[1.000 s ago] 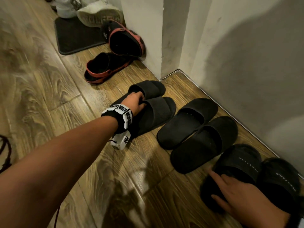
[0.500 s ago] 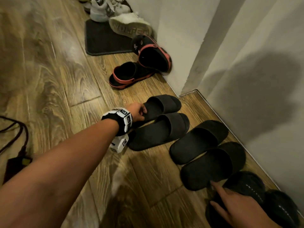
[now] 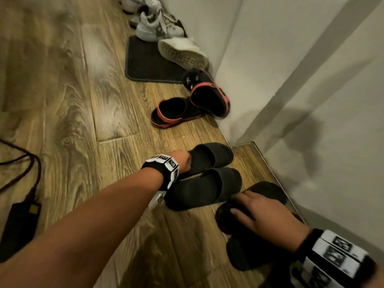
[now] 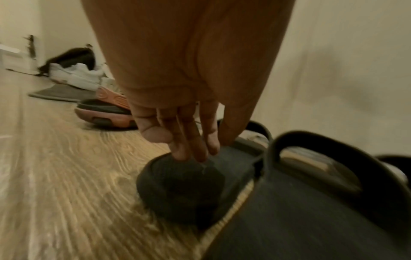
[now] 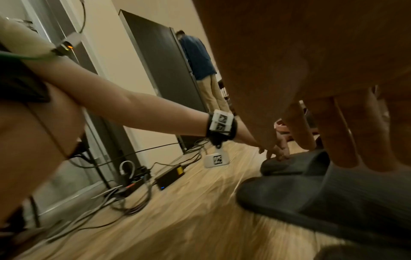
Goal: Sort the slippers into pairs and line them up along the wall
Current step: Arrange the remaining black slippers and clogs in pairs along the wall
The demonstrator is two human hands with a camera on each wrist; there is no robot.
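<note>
Two dark grey slides lie side by side near the wall corner, the far grey slide (image 3: 209, 156) (image 4: 177, 184) and the near grey slide (image 3: 205, 188) (image 5: 311, 200). My left hand (image 3: 184, 161) (image 4: 200, 149) reaches down to the far slide's heel, its fingertips touching the footbed. Right of them lie a black slide (image 3: 268, 192) and a second black slide (image 3: 249, 258). My right hand (image 3: 247, 210) (image 5: 344, 140) lies on the first one's heel with its fingers spread. My right arm hides the shoes further right.
Beyond the corner lie two black-and-red clogs (image 3: 172, 111) (image 3: 209, 94), one tipped against the wall. Behind them are white sneakers (image 3: 158, 28) and a dark mat (image 3: 143, 65). Cables and a power brick (image 3: 20, 221) lie on the wooden floor at left. A person (image 5: 200, 58) stands far off.
My right hand has moved from the lettered black slippers at lower right to the plain black slide. The left hand stays at the far grey slide's heel. My view swung left.
</note>
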